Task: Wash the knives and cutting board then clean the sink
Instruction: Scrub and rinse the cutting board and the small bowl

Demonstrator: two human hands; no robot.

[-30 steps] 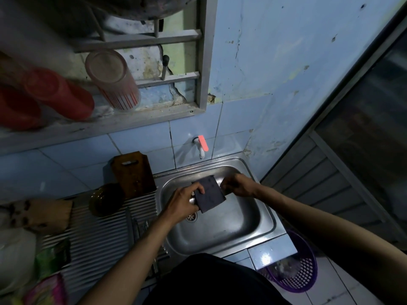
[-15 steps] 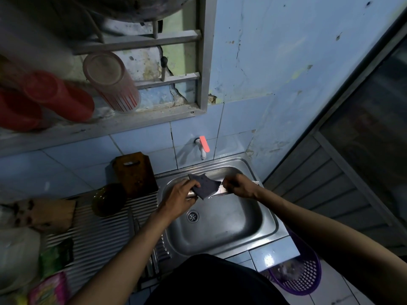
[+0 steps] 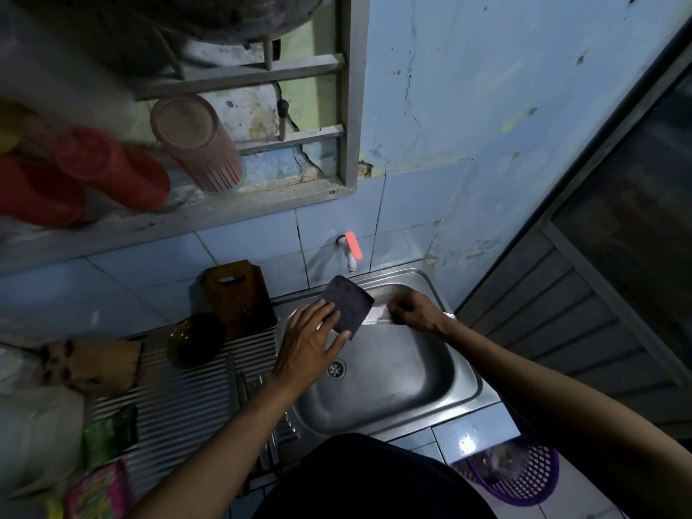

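Over the steel sink (image 3: 397,413) my left hand (image 3: 310,342) holds a dark scouring pad (image 3: 348,303) between thumb and fingers, pressed against a knife blade (image 3: 376,316). My right hand (image 3: 415,312) grips the knife at its handle end, above the sink's back part; the handle itself is hidden in the fist. A brown wooden cutting board (image 3: 239,295) leans upright against the tiled wall left of the sink. More knives (image 3: 239,383) lie on the ribbed drainboard (image 3: 179,406).
A tap with a red lever (image 3: 352,249) sticks out of the wall above the sink. A dark bowl (image 3: 194,340) sits on the drainboard. Red cups (image 3: 112,170) and a striped glass (image 3: 198,144) lie on the shelf above. A purple basket (image 3: 520,473) stands on the floor at right.
The pad has slid along the blade toward the back of the sink and now stands more upright. My right hand stays in place holding the knife.
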